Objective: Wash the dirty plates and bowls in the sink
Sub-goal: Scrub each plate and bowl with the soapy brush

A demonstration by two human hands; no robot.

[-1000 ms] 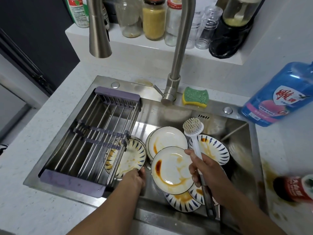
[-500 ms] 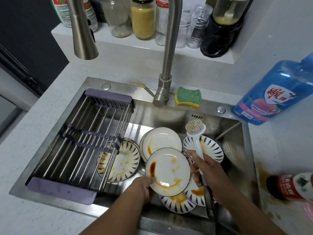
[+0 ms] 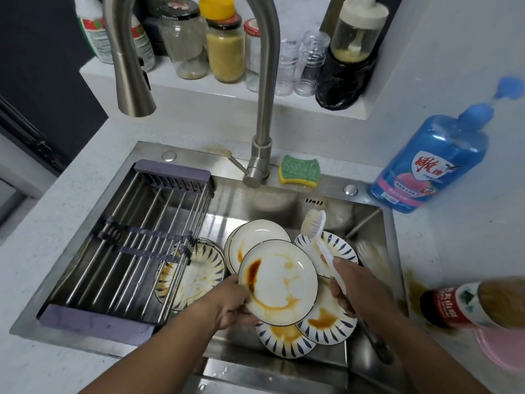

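Head view: left hand (image 3: pixel 231 304) grips the sauce-stained plate (image 3: pixel 277 281) by its near-left rim; right hand (image 3: pixel 353 288) clasps the dish brush (image 3: pixel 324 245); ceramic (greasy, likely slippery) probably wants rim holds.

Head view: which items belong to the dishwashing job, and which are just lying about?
Job: white plate gripped by left hand; dish brush held in right hand; stained patterned plates; sink; faucet.
Lying about: sponge and detergent bottle (untouched); drying rack; jars on ledge; sauce bottle.
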